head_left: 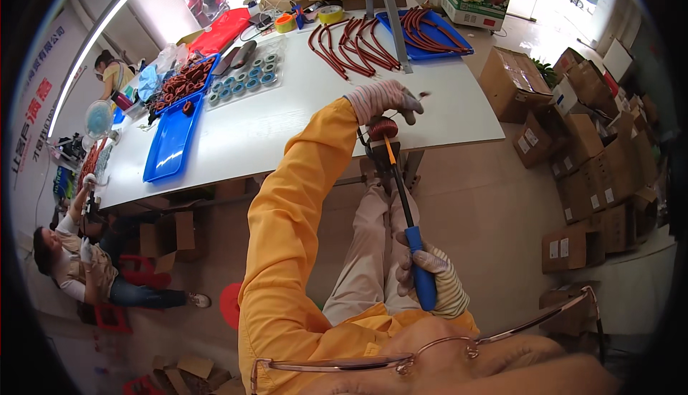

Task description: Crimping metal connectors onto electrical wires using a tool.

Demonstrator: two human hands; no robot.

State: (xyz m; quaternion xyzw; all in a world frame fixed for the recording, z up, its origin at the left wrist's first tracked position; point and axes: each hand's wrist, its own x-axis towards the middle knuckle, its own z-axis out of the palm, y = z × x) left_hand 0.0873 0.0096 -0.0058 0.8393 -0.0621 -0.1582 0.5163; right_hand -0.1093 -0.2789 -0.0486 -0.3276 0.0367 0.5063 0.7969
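Observation:
My left hand (387,101), in a striped glove, is closed just above the wire-wound ring coil (383,129) at the table's front edge. A thin wire end (424,95) with a dark tip pokes out beyond its fingertips; the rest of the wire is mostly hidden. The reddish-brown coil sits on a dark holder (383,153) fixed at the edge. My right hand (438,278), gloved too, grips the blue handle of a long hook-like tool (423,280). Its black shaft runs up to an orange-yellow end, which touches or overlaps the coil; the very tip is hidden.
On the white table (301,119) lie red-brown cut wires (351,47), a blue tray of wires (430,33), a blue tray (172,137) and a blister pack of ring cores (247,78). Cardboard boxes (516,83) stack up at right. A co-worker (93,262) sits at left.

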